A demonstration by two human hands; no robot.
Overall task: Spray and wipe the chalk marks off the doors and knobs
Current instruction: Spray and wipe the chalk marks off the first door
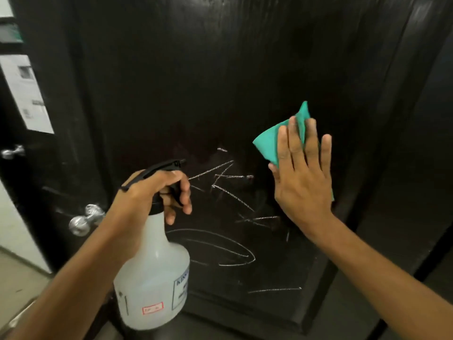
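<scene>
my left hand [157, 192] grips the spray bottle [152, 271]; my right hand [302, 175] presses the green cloth [269, 141] flat-fingered against the door [220, 69]. wiping dry, i risk smearing the chalk marks [220, 187].

bottle [152, 273] left of marks [220, 249], cloth [269, 143] right
</scene>
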